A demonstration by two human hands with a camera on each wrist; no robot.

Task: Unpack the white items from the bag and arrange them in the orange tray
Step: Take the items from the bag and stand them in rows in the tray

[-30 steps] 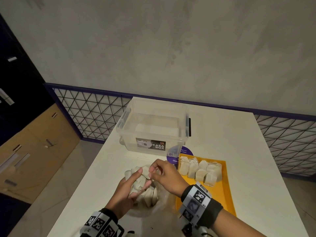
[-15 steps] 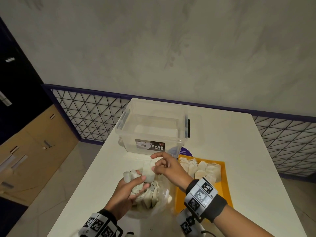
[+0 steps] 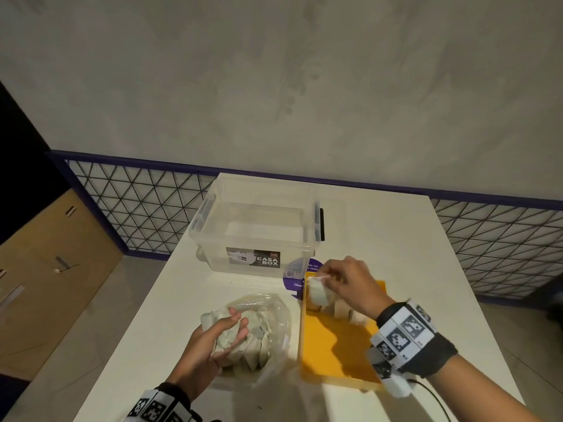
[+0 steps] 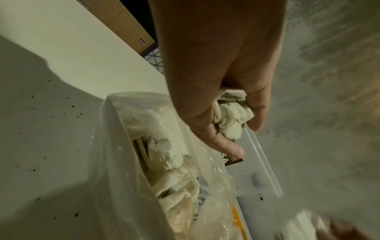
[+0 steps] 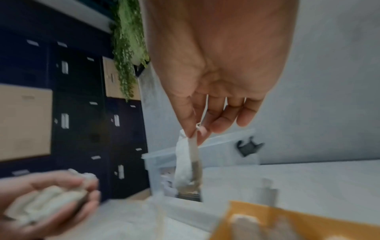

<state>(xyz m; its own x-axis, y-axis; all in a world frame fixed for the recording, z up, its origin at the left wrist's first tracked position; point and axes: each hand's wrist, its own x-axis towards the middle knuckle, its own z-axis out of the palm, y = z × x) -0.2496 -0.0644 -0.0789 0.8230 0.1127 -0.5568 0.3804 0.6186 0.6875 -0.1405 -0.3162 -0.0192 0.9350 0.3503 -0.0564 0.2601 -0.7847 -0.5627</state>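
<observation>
Right hand (image 3: 344, 286) over the far left corner of the orange tray (image 3: 332, 351), thumb and forefinger pinching the top edge of one white sachet (image 3: 316, 292); sachet hanging down, other fingers (image 5: 242, 116) loosely spread. Just below, along the far end of the tray, a row of white sachets (image 3: 341, 309) already standing, partly hidden by the wrist. Near half of the tray bare.

Left hand (image 3: 213, 339) to the left of the tray, palm up, fingers curled around a bunch of white sachets (image 3: 231, 333), held above the open mouth of the clear plastic bag (image 3: 274, 324). Bag lying on the white surface (image 3: 146, 330), just beside the left edge of the tray, with more sachets inside (image 4: 170, 164). Cannot tell how many.

Beyond the tray, toward the wall, a clear plastic storage box (image 3: 259, 233) with a label "CASA BOX" on the front and a dark latch on its right side. Between box and tray, a purple round sticker (image 3: 297, 275) on the surface, partly covered by the tray corner. Small dark specks (image 4: 51, 116) on the surface left of the bag.
</observation>
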